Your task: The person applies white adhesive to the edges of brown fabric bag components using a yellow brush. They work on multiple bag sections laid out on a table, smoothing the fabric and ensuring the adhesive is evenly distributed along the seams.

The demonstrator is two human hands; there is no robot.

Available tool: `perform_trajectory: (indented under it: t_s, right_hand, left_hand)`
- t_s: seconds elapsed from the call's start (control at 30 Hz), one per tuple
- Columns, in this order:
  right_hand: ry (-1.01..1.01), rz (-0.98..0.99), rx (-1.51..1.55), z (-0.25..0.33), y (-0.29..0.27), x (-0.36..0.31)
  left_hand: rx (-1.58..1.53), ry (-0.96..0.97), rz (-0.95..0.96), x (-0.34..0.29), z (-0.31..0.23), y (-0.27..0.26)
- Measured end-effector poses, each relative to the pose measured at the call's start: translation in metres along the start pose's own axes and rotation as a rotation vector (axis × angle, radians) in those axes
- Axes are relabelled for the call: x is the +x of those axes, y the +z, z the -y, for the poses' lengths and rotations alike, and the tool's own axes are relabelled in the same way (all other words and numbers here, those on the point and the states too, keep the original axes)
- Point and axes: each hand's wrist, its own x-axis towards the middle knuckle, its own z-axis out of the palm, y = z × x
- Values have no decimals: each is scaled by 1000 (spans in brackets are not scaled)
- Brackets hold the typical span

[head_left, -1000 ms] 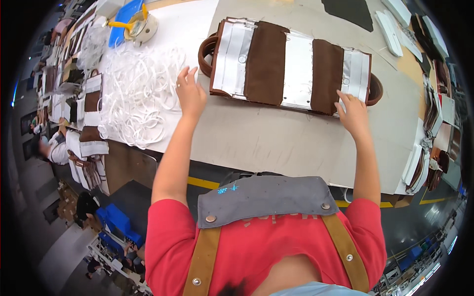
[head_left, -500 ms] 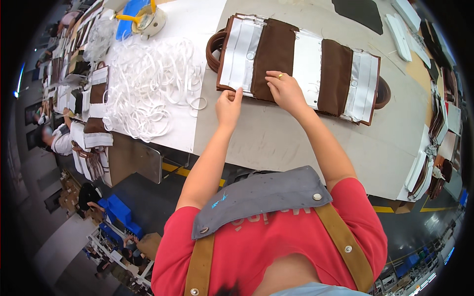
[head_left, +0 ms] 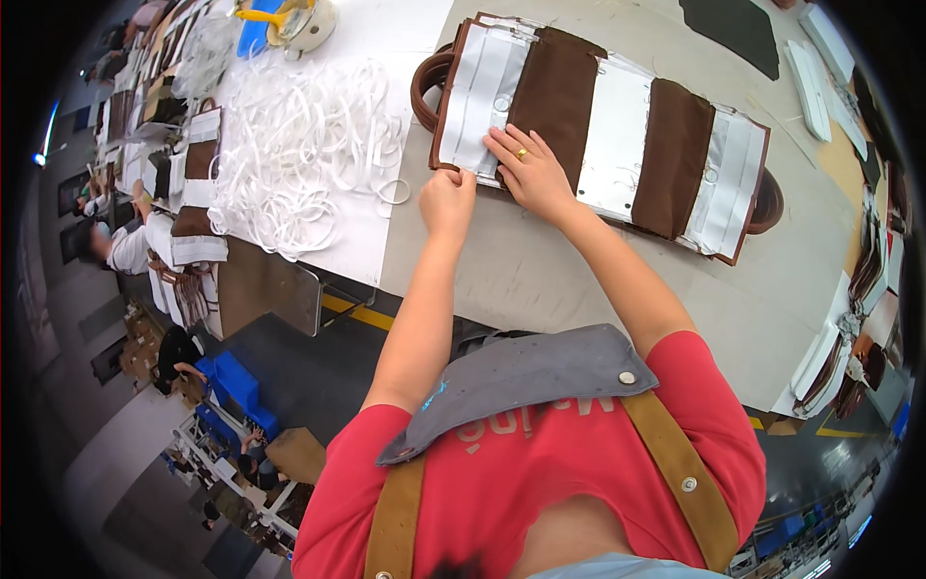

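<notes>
The bag [head_left: 617, 125] lies flat on the tabletop [head_left: 540, 265], set at a slant, its lining side up. Two brown panels [head_left: 555, 82] alternate with white sections across it. A brown handle [head_left: 425, 92] projects at the left end and a second handle [head_left: 769, 205] at the right end.

Left hand [head_left: 447, 205]: fingers curled closed at the bag's lower left corner. They appear to pinch the edge; the fingertips are hidden, so the depth of the grip cannot be told.

Right hand [head_left: 531, 174]: fingers extended and slightly spread, resting on the left white strip and the adjoining brown panel. They grip nothing.

Caution:
- A pull at the corner without firm pressure from the right hand may turn the whole bag, since its right end is unheld.
- Sideways pressure from the flat fingers may wrinkle the strip or shift it off line.
- A ring [head_left: 522, 152] on the right hand may snag loose thread along the raw edges.
- The pile of white bands [head_left: 299, 145] lies near the left hand; a leftward swing of the forearm may catch and drag them.
</notes>
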Motion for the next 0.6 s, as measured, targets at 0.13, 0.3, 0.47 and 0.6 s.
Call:
perform_trajectory:
  t_s: [0.13,0.3,0.47,0.6]
  right_hand:
    - [-31,39,-87,-2,5,-3]
    - [-32,54,-116,-4,6,-4]
    - [-21,43,-109,-5,7,-4]
    - [-24,17,-108,-8,11,-6]
  left_hand:
    - [-42,-19,-82,-4,0,9]
    - [-88,-31,-130,-9,1,20]
    - [-853,-237,-92,-19,11,33]
    - [-1083,-316,-121,-26,2,29]
